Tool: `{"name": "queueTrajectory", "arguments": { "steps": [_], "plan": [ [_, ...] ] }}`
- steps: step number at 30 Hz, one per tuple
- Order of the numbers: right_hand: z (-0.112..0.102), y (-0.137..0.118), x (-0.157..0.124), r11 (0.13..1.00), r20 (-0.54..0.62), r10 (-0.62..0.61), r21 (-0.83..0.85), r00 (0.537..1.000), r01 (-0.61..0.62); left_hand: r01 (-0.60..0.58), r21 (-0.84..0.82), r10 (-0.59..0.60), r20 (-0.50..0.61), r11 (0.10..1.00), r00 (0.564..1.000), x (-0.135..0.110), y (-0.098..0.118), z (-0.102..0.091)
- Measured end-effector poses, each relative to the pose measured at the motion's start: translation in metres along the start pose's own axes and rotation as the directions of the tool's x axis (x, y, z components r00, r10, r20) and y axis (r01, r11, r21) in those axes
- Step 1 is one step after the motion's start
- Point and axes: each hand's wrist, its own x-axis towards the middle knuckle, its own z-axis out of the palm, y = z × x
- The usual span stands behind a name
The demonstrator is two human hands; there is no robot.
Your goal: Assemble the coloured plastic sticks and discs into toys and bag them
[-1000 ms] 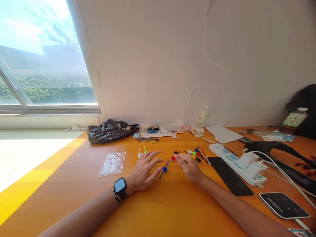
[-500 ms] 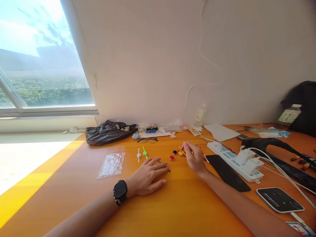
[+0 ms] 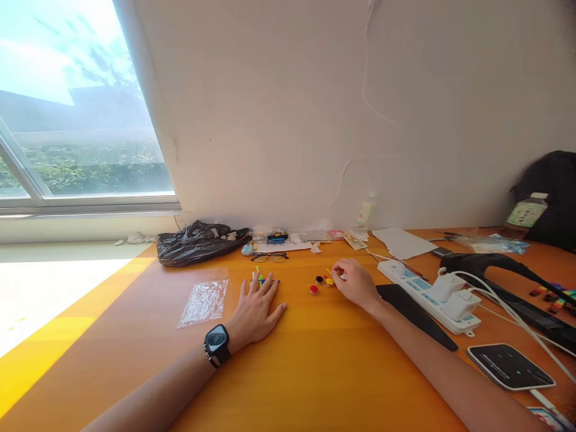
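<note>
My left hand (image 3: 258,309) lies flat with its fingers spread. Beneath and just past its fingertips are thin plastic pieces: a green one (image 3: 260,277) and a blue one (image 3: 275,281), with a white one partly hidden by the fingers. Curled in a pinch, my right hand (image 3: 357,287) is over the table to the right. Whatever its fingers hold is hidden or too small to name. Close to those fingertips sit small round pieces: a yellow one (image 3: 329,282), a black one (image 3: 319,279) and a red one (image 3: 314,290).
A clear plastic bag (image 3: 204,300) lies left. Behind are a black plastic bag (image 3: 198,243), eyeglasses (image 3: 270,257) and a clear bottle (image 3: 366,213). To the right are a white power strip (image 3: 432,294) with plugs, a dark flat object (image 3: 416,315) and a black-topped device (image 3: 510,366).
My left hand has moved left and its fingers have spread over the green and white pieces. The blue piece has shifted left with it. My right hand stays near the round pieces, turned slightly.
</note>
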Motion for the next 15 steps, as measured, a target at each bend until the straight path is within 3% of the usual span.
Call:
{"name": "queueTrajectory", "arguments": {
  "steps": [2,5,9,12,15],
  "plan": [
    [0.002,0.003,0.000,0.998,0.096,0.022,-0.058,0.995,-0.017,-0.025,-0.011,0.025,-0.033,1.000,0.999,0.000,-0.001,0.001],
    [0.003,0.005,0.000,0.997,0.141,0.025,-0.073,0.990,-0.015,-0.172,-0.067,0.168,-0.057,0.983,0.984,0.002,0.000,-0.004],
    [0.002,0.006,0.001,0.996,0.162,0.032,-0.086,0.986,-0.018,-0.370,-0.203,0.390,0.068,0.906,0.918,0.001,0.008,-0.016],
    [0.001,0.004,0.000,0.997,0.171,0.028,-0.082,0.985,-0.014,-0.402,-0.273,0.457,0.184,0.874,0.870,-0.001,0.013,-0.022],
    [0.002,-0.001,-0.003,0.997,0.175,0.006,-0.071,0.985,0.007,-0.381,-0.287,0.446,0.215,0.879,0.869,-0.002,0.015,-0.024]
  ]
}}
